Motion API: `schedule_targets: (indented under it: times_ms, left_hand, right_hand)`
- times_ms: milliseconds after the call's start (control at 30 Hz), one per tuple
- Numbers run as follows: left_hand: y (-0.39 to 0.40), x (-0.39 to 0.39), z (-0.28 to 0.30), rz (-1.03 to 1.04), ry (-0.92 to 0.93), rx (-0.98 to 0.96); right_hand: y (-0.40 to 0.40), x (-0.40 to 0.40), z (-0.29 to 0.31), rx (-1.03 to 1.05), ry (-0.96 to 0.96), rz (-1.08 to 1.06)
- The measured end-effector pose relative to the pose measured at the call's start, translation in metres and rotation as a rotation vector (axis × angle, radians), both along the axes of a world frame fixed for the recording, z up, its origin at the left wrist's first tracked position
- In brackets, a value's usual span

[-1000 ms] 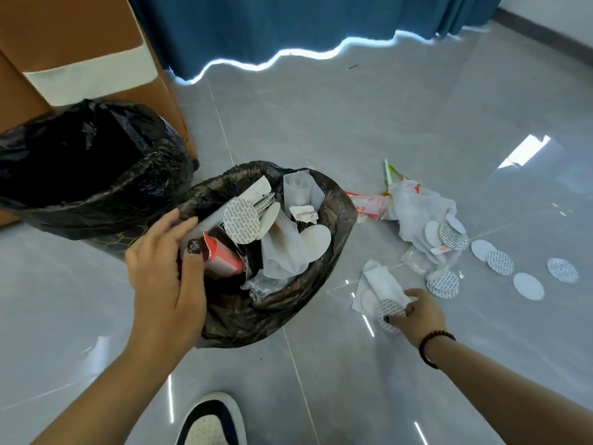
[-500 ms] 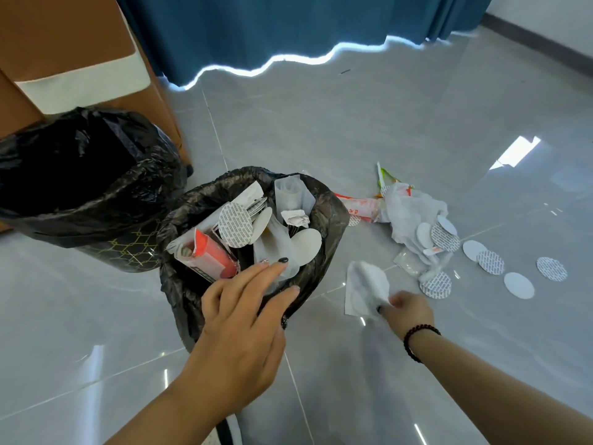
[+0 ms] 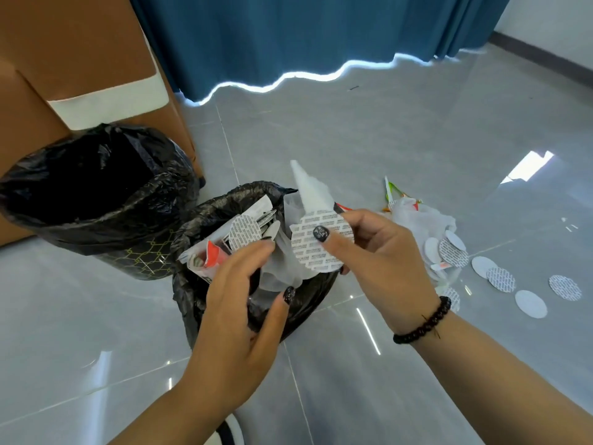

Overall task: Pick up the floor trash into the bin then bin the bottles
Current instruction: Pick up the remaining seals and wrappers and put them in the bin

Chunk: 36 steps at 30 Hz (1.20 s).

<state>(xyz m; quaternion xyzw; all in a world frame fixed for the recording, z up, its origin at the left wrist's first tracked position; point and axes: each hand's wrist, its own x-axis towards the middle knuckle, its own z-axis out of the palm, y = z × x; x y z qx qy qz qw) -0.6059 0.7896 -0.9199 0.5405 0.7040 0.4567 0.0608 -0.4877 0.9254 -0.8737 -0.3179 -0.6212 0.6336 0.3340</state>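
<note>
Cabinet (image 3: pixel 80 53): brown, stood at far left, white band across its front.
Large bin (image 3: pixel 96 200): black liner, sat just in front of cabinet; gold lattice pattern showed on wall below the liner; inside too dark to tell contents.
Small bin (image 3: pixel 205 216): black liner, sat right of large bin, nearly touching it. Held a printed foil disc (image 3: pixel 244 232), a red-and-white packet (image 3: pixel 211 255), strips of white card and crumpled clear plastic, heaped up to the rim.
Left hand (image 3: pixel 237 316): was over near side of small bin, fingers straight and loose, gripping nothing; fingertips just above the trash heap, contact not clear.
Right hand (image 3: pixel 385 261): was above the bin's right rim, thumb and fingers pinching a printed round seal (image 3: pixel 321 245) together with a white paper piece (image 3: pixel 309 187) that stuck up behind it. Black bead bracelet (image 3: pixel 423 319) on the wrist.
Floor trash (image 3: pixel 420 220): pile of white plastic, a green-and-red wrapper and more discs lay on grey tiles right of the bin, partly hidden behind right hand.
Loose discs (image 3: pixel 529 303): four lay apart on floor further right, two printed, two plain white.
Curtain (image 3: pixel 305 36): blue, hung along the back, light showing under its hem.
Shoe (image 3: pixel 231 431): black-and-white toe at bottom edge.
</note>
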Motion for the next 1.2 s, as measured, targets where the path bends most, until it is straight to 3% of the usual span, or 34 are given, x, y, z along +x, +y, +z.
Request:
schedule_targets:
  times_ms: [100,233,467,533,667,800,900,1000,1067,1133,1200]
  left_hand:
    - [-0.002,-0.003,0.012,-0.01,-0.154,0.004]
    - [-0.006,-0.003,0.017,-0.06,-0.41,-0.006]
    - [-0.001,-0.016,0.033,0.237,-0.576,0.118]
    - [0.004,-0.042,0.04,0.306,-0.503,0.174]
    - [0.023,-0.098,0.043,0.419,-0.111,0.094]
    - [0.046,-0.124,0.035,0.358,0.153,0.015]
    - [0.059,-0.126,0.027,0.229,0.246,-0.268]
    - [0.062,-0.123,0.023,0.148,0.071,-0.628]
    - [0.057,-0.114,0.03,0.222,-0.043,-0.55]
    - [0.046,-0.102,0.039,0.328,-0.13,-0.325]
    - [0.032,-0.083,0.051,0.275,-0.268,-0.133]
  right_hand:
    - [-0.007,0.001,0.001,-0.063,-0.02,0.157]
    - [-0.011,-0.004,-0.005,-0.063,-0.091,0.21]
    - [-0.014,-0.011,-0.008,-0.163,-0.062,0.096]
    - [-0.009,-0.011,-0.008,-0.169,-0.072,0.015]
    - [-0.006,-0.008,-0.01,-0.176,-0.106,-0.038]
    - [-0.011,-0.011,-0.014,-0.134,-0.158,0.001]
    - [-0.013,-0.014,-0.015,-0.09,-0.175,0.029]
    - [-0.013,-0.014,-0.017,-0.062,-0.189,0.038]
    - [-0.014,-0.012,-0.018,-0.013,-0.205,0.035]
    - [-0.014,-0.01,-0.017,0.066,-0.208,0.025]
    - [-0.016,-0.009,-0.016,0.169,-0.181,0.027]
